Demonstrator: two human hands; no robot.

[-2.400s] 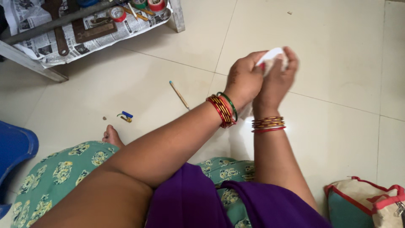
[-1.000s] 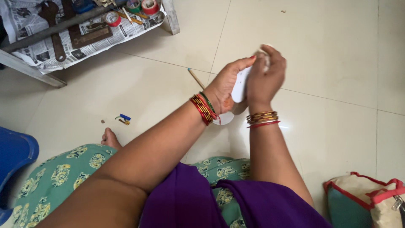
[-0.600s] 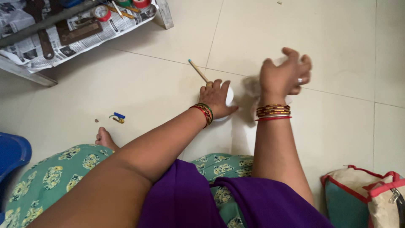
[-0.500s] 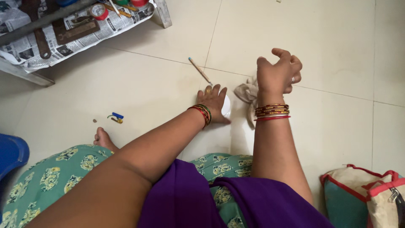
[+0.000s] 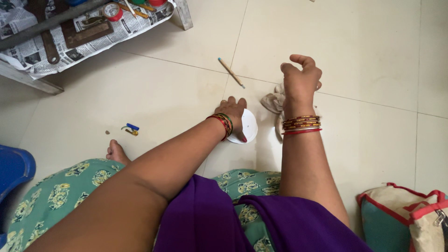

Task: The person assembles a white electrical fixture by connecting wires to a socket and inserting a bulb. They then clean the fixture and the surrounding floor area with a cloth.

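Left hand (image 5: 234,113) lies flat on the white disc (image 5: 247,126) on the floor, grip spread, pinning rather than grasping; looks thin, light, probably bendy, so pinch its rim; right hand (image 5: 302,78) hovers loosely curled, empty, above a rag (image 5: 274,101).

A home floor workspace; pale tiles (image 5: 364,56); newspaper-lined tool shelf (image 5: 70,32).

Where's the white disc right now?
In the head view, the white disc lies flat on the floor tiles at centre, under the left hand, left of the crumpled cloth.
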